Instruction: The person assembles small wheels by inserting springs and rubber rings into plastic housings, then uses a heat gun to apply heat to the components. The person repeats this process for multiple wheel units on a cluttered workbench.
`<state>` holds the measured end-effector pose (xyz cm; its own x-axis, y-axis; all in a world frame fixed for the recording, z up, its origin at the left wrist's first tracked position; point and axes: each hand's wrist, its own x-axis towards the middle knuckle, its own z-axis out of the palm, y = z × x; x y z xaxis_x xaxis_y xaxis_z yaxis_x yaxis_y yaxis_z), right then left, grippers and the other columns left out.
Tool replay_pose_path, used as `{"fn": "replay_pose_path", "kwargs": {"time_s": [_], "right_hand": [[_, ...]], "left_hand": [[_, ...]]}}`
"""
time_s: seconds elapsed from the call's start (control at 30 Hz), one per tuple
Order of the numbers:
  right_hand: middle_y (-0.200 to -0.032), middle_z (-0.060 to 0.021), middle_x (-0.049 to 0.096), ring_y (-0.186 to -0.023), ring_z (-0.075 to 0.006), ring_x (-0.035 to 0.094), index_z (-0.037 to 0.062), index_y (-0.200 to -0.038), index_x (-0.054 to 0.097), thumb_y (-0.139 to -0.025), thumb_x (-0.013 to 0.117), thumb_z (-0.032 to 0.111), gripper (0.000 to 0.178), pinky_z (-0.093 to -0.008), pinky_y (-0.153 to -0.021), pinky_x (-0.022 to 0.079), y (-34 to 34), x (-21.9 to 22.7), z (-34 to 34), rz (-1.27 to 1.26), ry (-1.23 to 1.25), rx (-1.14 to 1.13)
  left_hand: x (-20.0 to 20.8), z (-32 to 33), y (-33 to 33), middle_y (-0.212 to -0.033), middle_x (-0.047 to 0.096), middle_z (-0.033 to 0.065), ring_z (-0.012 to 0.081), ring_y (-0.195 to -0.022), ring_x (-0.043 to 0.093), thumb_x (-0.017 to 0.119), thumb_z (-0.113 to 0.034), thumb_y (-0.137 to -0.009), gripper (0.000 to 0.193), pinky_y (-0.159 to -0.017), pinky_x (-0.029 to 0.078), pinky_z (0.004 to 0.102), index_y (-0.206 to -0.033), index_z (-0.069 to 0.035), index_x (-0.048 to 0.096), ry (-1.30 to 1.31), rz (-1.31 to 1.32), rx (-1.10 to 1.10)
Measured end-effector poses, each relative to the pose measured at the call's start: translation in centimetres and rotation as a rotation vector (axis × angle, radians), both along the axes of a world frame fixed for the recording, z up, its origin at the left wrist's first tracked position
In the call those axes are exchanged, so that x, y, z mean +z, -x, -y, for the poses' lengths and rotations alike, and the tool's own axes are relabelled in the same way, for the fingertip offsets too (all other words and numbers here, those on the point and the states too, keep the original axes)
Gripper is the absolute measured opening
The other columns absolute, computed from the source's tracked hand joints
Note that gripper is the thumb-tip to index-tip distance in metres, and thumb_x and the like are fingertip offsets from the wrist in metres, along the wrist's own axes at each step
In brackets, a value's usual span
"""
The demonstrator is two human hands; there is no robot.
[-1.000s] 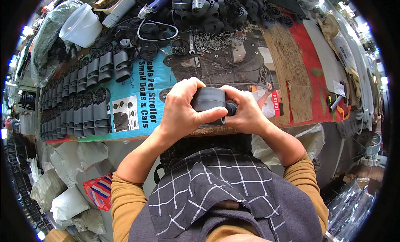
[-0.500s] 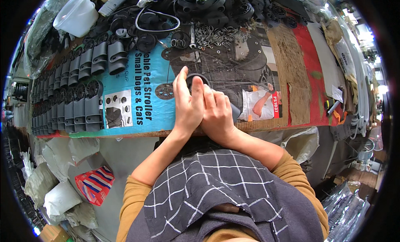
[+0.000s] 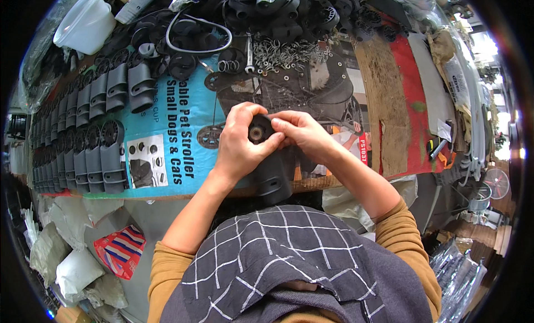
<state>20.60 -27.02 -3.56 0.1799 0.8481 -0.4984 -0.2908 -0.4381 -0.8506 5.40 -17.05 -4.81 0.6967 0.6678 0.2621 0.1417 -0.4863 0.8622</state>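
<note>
Both hands meet at a dark grey plastic bracket (image 3: 272, 181) near the table's front edge. Its tubular end points toward me, and a round hub with a metal ring in its centre faces up. My left hand (image 3: 240, 138) is wrapped around the hub from the left, thumb across its near side. From the right, my right hand (image 3: 300, 132) pinches at the hub's edge with thumb and fingers. Whether a small part is in that pinch cannot be made out. Beyond the hands lie a pile of small metal fasteners (image 3: 283, 55) and a wrench (image 3: 250, 56).
Rows of similar grey brackets (image 3: 103, 161) stand at the left. Black plastic parts (image 3: 278, 17) heap up at the back, beside a white tub (image 3: 86, 22) and a looped cable (image 3: 200, 49). A yellow-black tool (image 3: 433, 148) lies at the right. Printed cardboard (image 3: 183, 128) covers the table.
My hands were pressed together over the part. Now they are apart around it, the hub shows, and the bracket's tube points toward me. The view has shifted slightly.
</note>
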Motion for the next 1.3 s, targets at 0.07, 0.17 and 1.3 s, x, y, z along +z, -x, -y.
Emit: {"fn": "replay_pose_path", "kwargs": {"time_s": [0.07,0.17,1.3], "right_hand": [[-0.091,-0.0047,0.066,-0.078,-0.0095,0.06,-0.0023,-0.12,0.061,-0.097,0.059,0.029,0.038,-0.0256,-0.071,0.051,0.4,0.2,0.1,0.057,-0.02,-0.003],[-0.088,-0.0045,0.066,-0.076,-0.0092,0.06,-0.0015,-0.115,0.064,-0.095,0.062,0.028,0.036,-0.0262,-0.068,0.051,-0.2,1.2,-0.5,0.046,0.04,0.049],[-0.08,-0.0093,0.064,-0.072,-0.0232,0.063,0.0023,-0.085,0.071,-0.082,0.07,0.011,0.009,-0.033,-0.066,0.05,-2.7,2.2,-2.6,1.232,-0.319,-0.158]], "left_hand": [[0.2,-0.4,0.0,-0.11,0.058,0.0162,0.0341,-0.107,0.057,0.082,-0.027,-0.069,0.049,-0.091,0.049,0.0415,-0.106,-0.003,0.059,0.022,-0.004,-0.044],[0.6,-0.7,0.1,-0.11,0.058,0.0162,0.0331,-0.109,0.056,0.081,-0.025,-0.069,0.047,-0.094,0.047,0.0404,-0.105,-0.003,0.06,0.109,-0.013,-0.085],[0.0,0.3,-0.2,-0.111,0.052,0.0166,0.0326,-0.103,0.056,0.083,-0.025,-0.07,0.061,-0.088,0.047,0.0397,-0.115,-0.003,0.048,0.202,0.029,0.007]]}}
